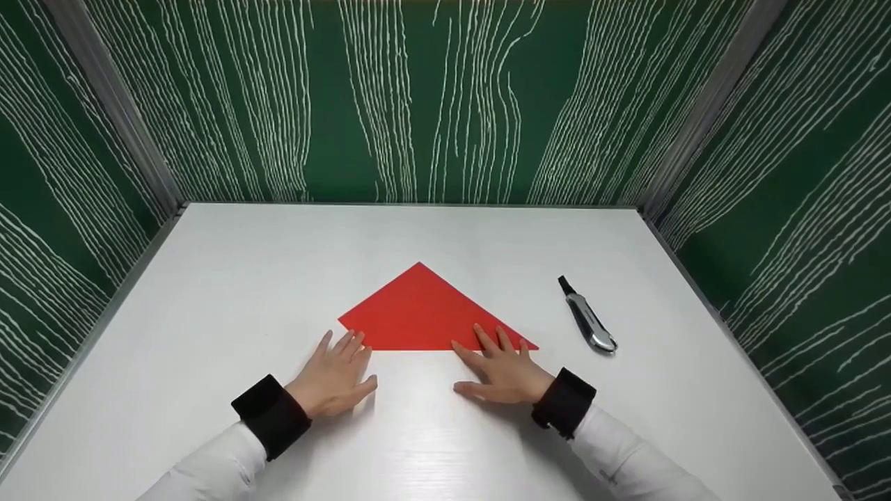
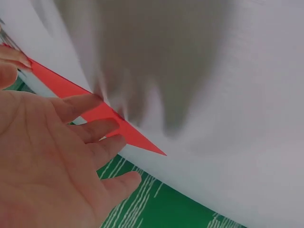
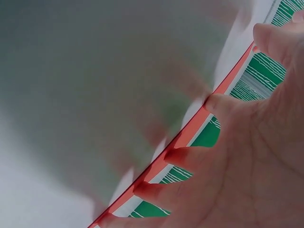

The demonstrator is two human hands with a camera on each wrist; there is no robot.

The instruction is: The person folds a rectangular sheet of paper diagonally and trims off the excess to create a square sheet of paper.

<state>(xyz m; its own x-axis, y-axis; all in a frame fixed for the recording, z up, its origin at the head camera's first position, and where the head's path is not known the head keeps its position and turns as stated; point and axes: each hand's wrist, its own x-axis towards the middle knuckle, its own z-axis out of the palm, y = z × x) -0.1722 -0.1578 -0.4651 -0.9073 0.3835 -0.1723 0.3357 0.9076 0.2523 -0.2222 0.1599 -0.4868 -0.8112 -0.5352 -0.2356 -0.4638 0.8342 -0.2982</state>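
Note:
A red sheet of paper [image 1: 418, 309] lies flat on the white table, a wide shape with a point at the back and a straight edge toward me. At its left end my left hand [image 1: 334, 376] has its fingers spread, the fingertips touching the paper's lower left corner. My right hand [image 1: 508, 372] rests with spread fingertips on the right part of the near edge. Both thumbs stand apart from the paper. In the left wrist view the red paper [image 2: 95, 111] passes under the fingertips; in the right wrist view its edge [image 3: 190, 128] runs beneath several fingertips.
A utility knife [image 1: 588, 316] with a silver and black handle lies right of the paper. The white table [image 1: 243, 264] is bounded by green walls [image 1: 452, 104] with wavy white lines and grey corner posts [image 1: 115, 104]. Black bands [image 1: 271, 416] circle both wrists.

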